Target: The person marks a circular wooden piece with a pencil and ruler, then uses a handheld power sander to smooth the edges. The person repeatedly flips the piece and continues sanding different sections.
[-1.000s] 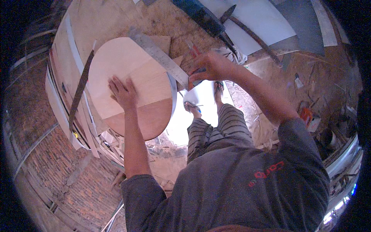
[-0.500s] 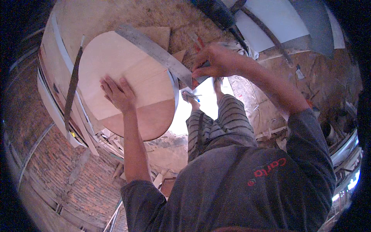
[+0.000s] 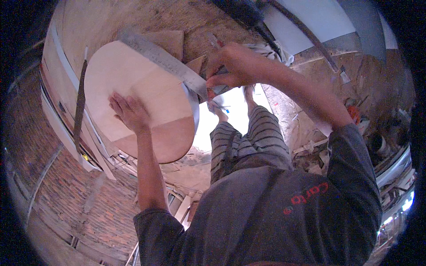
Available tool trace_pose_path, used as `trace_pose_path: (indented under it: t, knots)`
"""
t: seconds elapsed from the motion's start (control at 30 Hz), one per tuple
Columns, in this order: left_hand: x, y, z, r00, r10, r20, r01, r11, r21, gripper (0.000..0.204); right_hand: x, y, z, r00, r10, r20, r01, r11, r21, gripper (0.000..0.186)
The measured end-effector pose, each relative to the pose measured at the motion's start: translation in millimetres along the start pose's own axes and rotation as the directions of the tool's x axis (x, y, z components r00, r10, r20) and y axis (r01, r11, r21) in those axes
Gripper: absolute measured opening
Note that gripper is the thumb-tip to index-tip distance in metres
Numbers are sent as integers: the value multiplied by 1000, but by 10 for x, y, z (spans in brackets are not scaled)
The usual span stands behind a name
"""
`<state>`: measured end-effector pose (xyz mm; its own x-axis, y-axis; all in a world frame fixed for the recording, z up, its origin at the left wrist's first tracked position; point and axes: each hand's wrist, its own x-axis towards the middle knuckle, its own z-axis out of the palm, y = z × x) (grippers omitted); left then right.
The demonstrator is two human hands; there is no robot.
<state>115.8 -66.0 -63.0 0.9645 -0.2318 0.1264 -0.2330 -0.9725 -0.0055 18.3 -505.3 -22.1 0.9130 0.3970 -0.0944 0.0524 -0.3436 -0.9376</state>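
Observation:
A pale board with a rounded outline (image 3: pixel 137 66), darker on its near part, lies left of centre. My left hand (image 3: pixel 131 111) rests on its face, palm down with the fingers stretched out. To the right, my right hand (image 3: pixel 230 66) is closed around the reddish handle of a handsaw. The wide grey saw blade (image 3: pixel 166 62) reaches from that hand to the far left, along the board's far right edge. The blade's teeth and any cut are too blurred to make out.
A long dark strip (image 3: pixel 81 99) leans beside the board's left side. Beyond my right hand are a dark tool-like object (image 3: pixel 242 13) and white sheets (image 3: pixel 306 29). Wood scraps (image 3: pixel 182 208) lie near my left elbow. A brick surface (image 3: pixel 66 190) fills the lower left.
My right hand and the saw have moved to the left and slightly away from me. The whole view has shifted a little. My left hand stays on the board.

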Motion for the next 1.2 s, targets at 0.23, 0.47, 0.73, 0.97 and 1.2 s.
trace_pose_path:
  t: [0.23,0.47,0.73,0.97,1.2]
  knots:
    - [6,110,-66,993,-99,60,100,995,-15,77,66,-159,-147,987,140,77,-149,981,124,17]
    - [-38,57,-94,999,-29,17,30,997,-74,76,16,-27,-233,994,-3,105,-12,990,141,17]
    - [-47,-21,-41,1000,-2,27,2,1000,-23,76,60,-64,-70,999,41,25,-42,998,55,20]
    - [-16,137,-123,999,-45,22,47,994,-98,76,43,-58,243,996,-19,-89,18,1000,-10,17]
    - [-58,-35,-15,999,18,26,-19,999,32,77,-146,-86,449,991,136,-16,-132,977,165,21]
